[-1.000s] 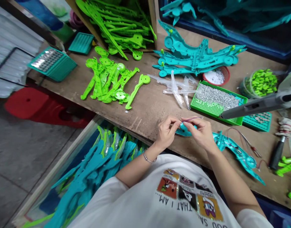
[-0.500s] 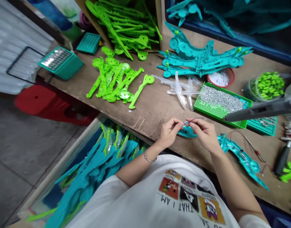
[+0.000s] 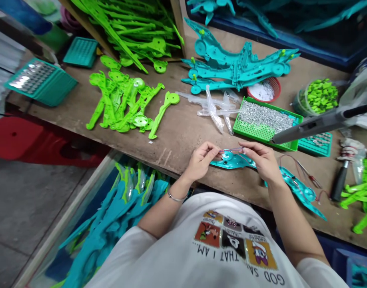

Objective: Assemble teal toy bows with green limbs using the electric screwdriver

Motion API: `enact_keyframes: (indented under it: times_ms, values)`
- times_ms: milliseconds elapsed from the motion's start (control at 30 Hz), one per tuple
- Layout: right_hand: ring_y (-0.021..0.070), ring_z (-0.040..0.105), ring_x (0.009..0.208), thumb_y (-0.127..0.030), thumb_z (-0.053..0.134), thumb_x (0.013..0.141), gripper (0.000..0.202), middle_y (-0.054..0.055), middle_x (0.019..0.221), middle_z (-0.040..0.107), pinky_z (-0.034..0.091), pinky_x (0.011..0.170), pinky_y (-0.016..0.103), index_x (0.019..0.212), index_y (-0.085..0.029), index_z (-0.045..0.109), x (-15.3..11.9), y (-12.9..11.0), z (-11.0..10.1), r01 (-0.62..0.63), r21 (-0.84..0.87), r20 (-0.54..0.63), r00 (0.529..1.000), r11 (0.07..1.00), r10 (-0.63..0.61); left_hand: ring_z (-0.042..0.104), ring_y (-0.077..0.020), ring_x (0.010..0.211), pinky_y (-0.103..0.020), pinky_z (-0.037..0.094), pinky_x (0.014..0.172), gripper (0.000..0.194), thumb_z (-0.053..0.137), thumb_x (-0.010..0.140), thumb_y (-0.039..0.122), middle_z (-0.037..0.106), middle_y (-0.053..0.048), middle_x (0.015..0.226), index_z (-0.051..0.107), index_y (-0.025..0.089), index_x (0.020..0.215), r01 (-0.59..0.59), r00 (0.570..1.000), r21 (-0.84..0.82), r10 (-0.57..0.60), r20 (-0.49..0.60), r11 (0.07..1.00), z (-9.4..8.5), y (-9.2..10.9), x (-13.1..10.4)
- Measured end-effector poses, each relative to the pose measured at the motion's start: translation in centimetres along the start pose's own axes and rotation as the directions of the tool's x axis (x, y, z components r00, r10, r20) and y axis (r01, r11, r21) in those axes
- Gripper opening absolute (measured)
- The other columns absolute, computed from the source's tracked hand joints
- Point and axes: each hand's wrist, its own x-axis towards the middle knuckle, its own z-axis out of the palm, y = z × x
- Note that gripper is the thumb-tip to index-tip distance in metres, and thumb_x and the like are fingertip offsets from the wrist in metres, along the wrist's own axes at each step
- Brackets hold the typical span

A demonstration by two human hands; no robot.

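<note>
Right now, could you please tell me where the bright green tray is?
In the head view, the bright green tray lies right of centre, beyond the right hand, between the clear plastic parts and a teal tray.

I'm remotely holding both forearms (image 3: 294,218) forward, my left hand (image 3: 201,161) and right hand (image 3: 263,161) pinching, standing apart and facing each other.

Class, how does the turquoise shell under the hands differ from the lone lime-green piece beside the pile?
The turquoise shell is longer than the lime-green piece. The shell runs along the workbench edge; the piece points toward it. The left hand and right hand hold wires over the shell; neither touches the piece. Both lie on the workbench and have round sections.
</note>
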Motion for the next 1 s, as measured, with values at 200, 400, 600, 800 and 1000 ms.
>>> enact_keyframes:
  times_ms: [200, 400, 600, 800, 1000]
  values:
    - [0.0216, 0.071, 0.107, -0.036, 0.073, 0.088, 0.024, 0.005, 0.118, 0.077, 0.055, 0.094, 0.038, 0.11, -0.025, 0.075, 0.1, -0.4, 0.5, 0.086, -0.092, -0.044, 0.995, 0.992, -0.091, 0.076, -0.0156, 0.084, -0.028, 0.062, 0.08, 0.036, 0.071, 0.095, 0.053, 0.078, -0.004, 0.09, 0.065, 0.018, 0.093, -0.021, 0.998, 0.048, 0.024, -0.053, 0.999, 0.3, 0.2, 0.2]
    - [0.0237, 0.063, 0.11, -0.033, 0.07, 0.09, 0.012, 0.005, 0.108, 0.068, 0.047, 0.1, 0.043, 0.098, -0.025, 0.074, -0.7, -1.1, 0.6, 0.228, -0.423, -0.122, 0.945, 0.877, -0.304, 0.075, -0.0151, 0.085, -0.028, 0.061, 0.084, 0.036, 0.07, 0.095, 0.054, 0.077, -0.004, 0.09, 0.065, 0.018, 0.092, -0.026, 0.995, 0.061, 0.031, -0.093, 0.998, 0.6, 0.3, 0.2]
    - [0.0205, 0.063, 0.088, -0.04, 0.073, 0.093, 0.015, 0.003, 0.091, 0.074, 0.05, 0.085, 0.038, 0.095, -0.025, 0.075, -1.7, -1.3, 1.8, 0.224, -0.534, -0.117, 0.935, 0.815, -0.334, 0.074, -0.0145, 0.083, -0.027, 0.06, 0.081, 0.038, 0.071, 0.093, 0.056, 0.075, -0.002, 0.087, 0.064, 0.018, 0.092, -0.058, 0.987, 0.079, 0.069, -0.146, 0.995, 0.8, 0.0, 0.2]
    - [0.0182, 0.069, 0.083, -0.04, 0.077, 0.09, 0.02, 0.002, 0.092, 0.076, 0.056, 0.08, 0.034, 0.102, -0.025, 0.072, -2.4, -1.2, 3.0, 0.208, -0.356, -0.237, 0.923, 0.911, -0.303, 0.074, -0.0151, 0.083, -0.028, 0.06, 0.081, 0.037, 0.07, 0.094, 0.056, 0.075, -0.002, 0.088, 0.064, 0.019, 0.092, -0.061, 0.984, 0.096, 0.076, -0.16, 0.994, 1.0, -0.3, 0.0]
    - [0.0169, 0.066, 0.077, -0.042, 0.074, 0.092, 0.02, 0.003, 0.092, 0.075, 0.054, 0.074, 0.033, 0.102, -0.025, 0.074, -2.7, -1.0, 3.2, 0.181, -0.347, -0.243, 0.931, 0.92, -0.274, 0.074, -0.0153, 0.084, -0.028, 0.059, 0.081, 0.035, 0.068, 0.096, 0.055, 0.074, -0.002, 0.088, 0.064, 0.02, 0.093, -0.102, 0.974, 0.157, 0.131, -0.186, 0.982, 1.1, -0.5, -0.1]
